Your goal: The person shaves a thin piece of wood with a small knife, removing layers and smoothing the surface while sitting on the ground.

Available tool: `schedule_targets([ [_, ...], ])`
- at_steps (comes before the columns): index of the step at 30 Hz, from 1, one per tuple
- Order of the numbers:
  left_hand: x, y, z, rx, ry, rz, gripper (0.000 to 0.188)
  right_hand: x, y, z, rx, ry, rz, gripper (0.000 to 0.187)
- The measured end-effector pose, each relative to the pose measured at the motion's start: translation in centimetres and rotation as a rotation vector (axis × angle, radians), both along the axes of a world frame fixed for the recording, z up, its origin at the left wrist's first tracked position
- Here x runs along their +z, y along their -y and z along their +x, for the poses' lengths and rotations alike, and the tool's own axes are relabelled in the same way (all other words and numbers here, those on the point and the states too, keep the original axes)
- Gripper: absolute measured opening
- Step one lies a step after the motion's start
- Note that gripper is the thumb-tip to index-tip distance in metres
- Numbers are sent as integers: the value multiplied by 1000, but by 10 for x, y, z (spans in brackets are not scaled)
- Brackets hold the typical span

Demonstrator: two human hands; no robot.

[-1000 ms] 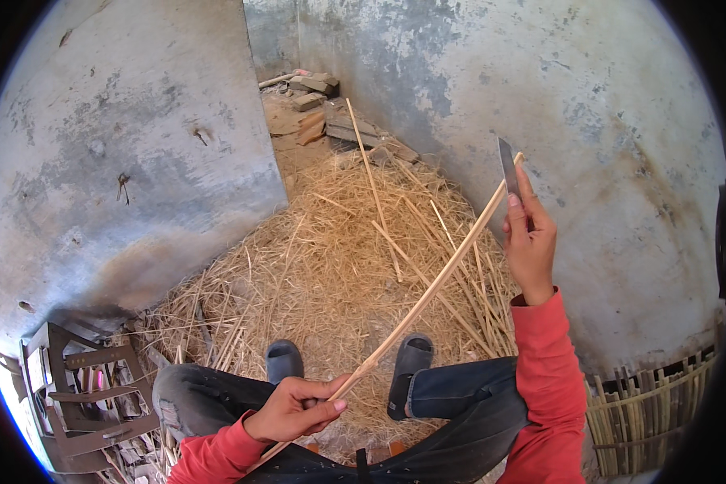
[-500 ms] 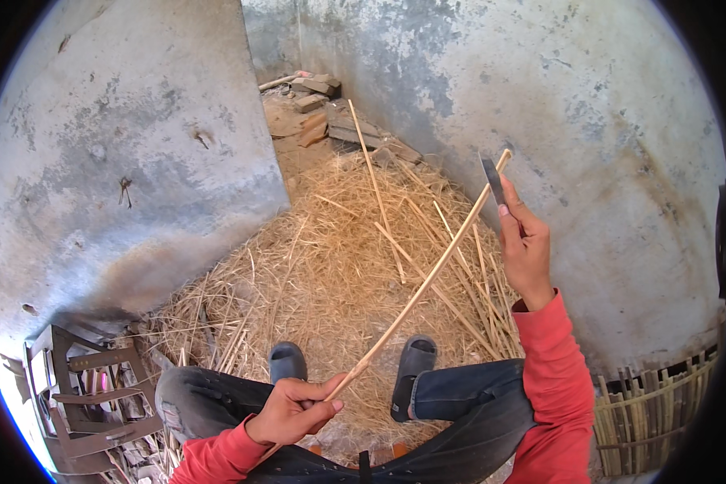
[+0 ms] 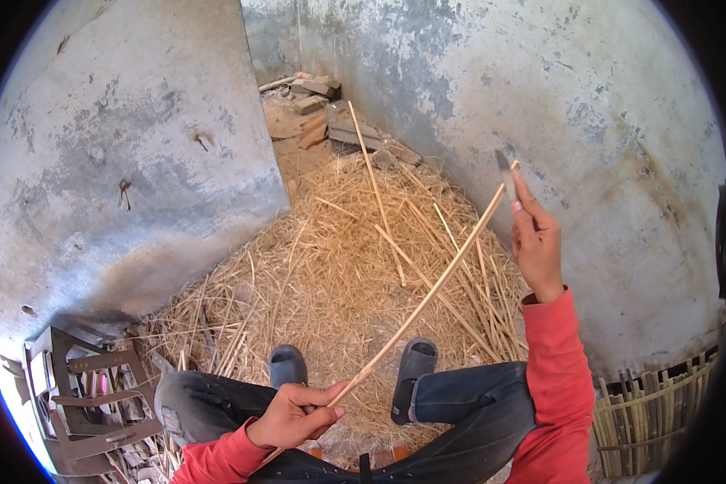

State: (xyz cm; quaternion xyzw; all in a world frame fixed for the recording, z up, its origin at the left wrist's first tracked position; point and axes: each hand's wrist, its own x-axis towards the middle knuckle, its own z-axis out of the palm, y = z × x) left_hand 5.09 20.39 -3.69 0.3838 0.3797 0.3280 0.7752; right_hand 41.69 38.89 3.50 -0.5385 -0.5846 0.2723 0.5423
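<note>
A long, thin, pale stick (image 3: 427, 301), which looks like split bamboo, slants from my lap up to the right. My left hand (image 3: 297, 415) is closed around its lower part, above my left thigh. My right hand (image 3: 538, 248) grips a small knife (image 3: 506, 170) with a grey blade, tip pointing up and slightly left. The blade lies at or very near the stick's upper end. A small pale bit shows just beyond the blade at my forefinger; whether it joins the stick, I cannot tell. The knife's handle is mostly hidden in my fingers.
Straw-like shavings (image 3: 331, 266) and loose sticks (image 3: 377, 194) cover the floor ahead. Bricks (image 3: 315, 85) lie at the back by the wall (image 3: 557, 89). A broken wooden frame (image 3: 97, 399) stands at left, a slatted bamboo basket (image 3: 653, 415) at right. My sandalled feet rest below.
My right hand and the knife have moved slightly right and downward, toward the stick's end. The stick's upper part has dipped a little. My left hand keeps nearly the same place.
</note>
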Motion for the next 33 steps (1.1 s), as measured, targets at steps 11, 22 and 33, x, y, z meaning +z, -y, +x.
schedule_targets([
  [11, -4, 1, -2, 13, -52, 4, 41, 0, 4, -5, 82, 47, -97, 41],
  [22, -3, -7, -5, 62, -30, -31, 39, -6, -4, -18, 65, 164, -104, 40],
  [33, -8, -8, -9, 56, -34, -36, 41, -22, -2, -14, 121, 57, -160, 42],
])
